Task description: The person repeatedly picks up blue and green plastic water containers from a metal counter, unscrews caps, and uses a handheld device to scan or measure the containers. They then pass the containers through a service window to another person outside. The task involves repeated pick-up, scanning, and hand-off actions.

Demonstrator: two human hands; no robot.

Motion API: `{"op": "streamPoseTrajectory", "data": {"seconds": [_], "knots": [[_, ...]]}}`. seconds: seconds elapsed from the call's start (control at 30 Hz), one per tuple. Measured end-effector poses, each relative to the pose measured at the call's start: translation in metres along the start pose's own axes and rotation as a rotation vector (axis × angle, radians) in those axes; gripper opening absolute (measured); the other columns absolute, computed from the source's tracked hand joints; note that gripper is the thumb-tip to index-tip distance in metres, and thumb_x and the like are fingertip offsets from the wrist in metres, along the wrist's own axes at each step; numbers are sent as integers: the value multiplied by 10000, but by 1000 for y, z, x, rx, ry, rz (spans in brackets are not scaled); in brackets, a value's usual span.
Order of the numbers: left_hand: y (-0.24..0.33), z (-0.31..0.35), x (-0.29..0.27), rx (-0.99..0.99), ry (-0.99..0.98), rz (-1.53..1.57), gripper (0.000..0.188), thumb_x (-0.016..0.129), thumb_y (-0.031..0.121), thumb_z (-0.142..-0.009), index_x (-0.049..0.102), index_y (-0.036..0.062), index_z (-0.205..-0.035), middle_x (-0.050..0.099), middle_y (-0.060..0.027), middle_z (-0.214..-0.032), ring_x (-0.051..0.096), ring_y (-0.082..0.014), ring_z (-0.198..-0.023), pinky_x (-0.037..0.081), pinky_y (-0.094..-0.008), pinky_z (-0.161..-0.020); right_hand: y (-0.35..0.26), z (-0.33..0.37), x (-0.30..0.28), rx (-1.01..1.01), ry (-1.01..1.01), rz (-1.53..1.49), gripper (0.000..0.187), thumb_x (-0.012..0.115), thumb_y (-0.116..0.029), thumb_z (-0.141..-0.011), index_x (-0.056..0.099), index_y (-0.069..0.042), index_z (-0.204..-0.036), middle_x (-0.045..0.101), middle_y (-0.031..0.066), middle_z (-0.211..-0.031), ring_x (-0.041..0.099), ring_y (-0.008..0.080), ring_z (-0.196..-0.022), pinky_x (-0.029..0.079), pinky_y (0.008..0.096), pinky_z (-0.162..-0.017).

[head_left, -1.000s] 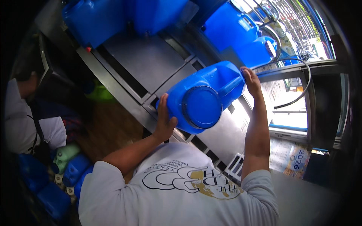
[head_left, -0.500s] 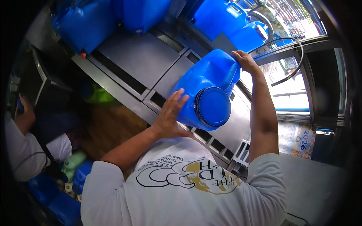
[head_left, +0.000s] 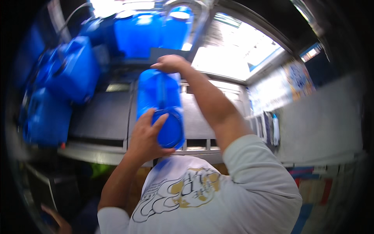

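Note:
A blue plastic water jug (head_left: 147, 93) with a round blue cap (head_left: 173, 130) is on the metal counter right in front of me. My left hand (head_left: 144, 134) spans the near end, fingers spread over the cap's left side and thumb at its near edge. At the jug's far end, my right hand (head_left: 171, 63) has its fingers bent at the top edge. The underside of that hand is hidden, and motion softens the view.
More blue jugs (head_left: 76, 72) stand at the left of the metal counter (head_left: 103, 113). Others (head_left: 138, 35) stand behind it by the bright window (head_left: 233, 46). A grey surface (head_left: 315, 121) lies to the right. Another person's hand (head_left: 56, 218) shows at lower left.
My view has swung to the right, and the jug now points straight away from me. My left hand has moved from the jug's side onto its cap. My right hand stays at the far end.

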State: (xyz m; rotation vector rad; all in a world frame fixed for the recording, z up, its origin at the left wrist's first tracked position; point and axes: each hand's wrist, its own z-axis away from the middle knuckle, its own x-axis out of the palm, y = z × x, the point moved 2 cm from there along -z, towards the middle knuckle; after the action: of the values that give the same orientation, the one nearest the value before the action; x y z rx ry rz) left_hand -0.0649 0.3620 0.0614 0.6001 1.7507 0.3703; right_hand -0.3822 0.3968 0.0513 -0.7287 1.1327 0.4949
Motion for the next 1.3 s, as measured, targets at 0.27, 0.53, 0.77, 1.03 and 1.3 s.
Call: {"op": "streamPoseTrajectory", "data": {"seconds": [0.27, 0.53, 0.77, 1.03, 1.3], "knots": [[-6, -22, -19, 136, -247, 6, 1101, 978, 360, -394, 512, 193, -1378, 380, -266, -1468, 450, -471, -1301, 418, -534, -1063, 25, 41, -3, 211, 68, -50, 574, 531, -561, -907, 716, -80, -1161, 681, 169, -1220, 642, 337, -1146, 507, 425, -964], [21, -28, -5, 48, -297, -26, 1031, 921, 508, -510, 530, 148, -1393, 382, -271, -1443, 419, -467, -1309, 370, -538, -1090, 3, 187, 50, -381, 887, -287, 429, 692, -335, -889, 581, -79, -1216, 581, 173, -1193, 541, 385, -1143, 383, 526, -1007], [2, -31, -12, 132, -300, -17, 1062, 906, 503, -526, 485, 117, -1421, 406, -264, -1413, 441, -471, -1283, 389, -537, -1068, -55, 253, 119, -290, 547, -787, 812, 483, -668, -935, 410, -65, -1474, 442, 206, -1483, 367, 380, -1429, 190, 546, -1181], [2, -29, -15, 225, -340, -105, 1088, 885, 532, -544, 447, 114, -1447, 401, -267, -1426, 423, -479, -1305, 369, -540, -1085, -66, 258, 122, -250, 640, -730, 790, 463, -659, -946, 414, -66, -1465, 435, 213, -1483, 403, 384, -1393, 175, 547, -1186], [4, -25, -15, 238, -385, -143, 1080, 874, 543, -593, 390, 152, -1476, 359, -259, -1474, 373, -492, -1349, 371, -552, -1105, -73, 261, 127, -211, 656, -765, 758, 498, -610, -954, 395, -69, -1475, 424, 222, -1484, 374, 390, -1409, 178, 545, -1188]]}}
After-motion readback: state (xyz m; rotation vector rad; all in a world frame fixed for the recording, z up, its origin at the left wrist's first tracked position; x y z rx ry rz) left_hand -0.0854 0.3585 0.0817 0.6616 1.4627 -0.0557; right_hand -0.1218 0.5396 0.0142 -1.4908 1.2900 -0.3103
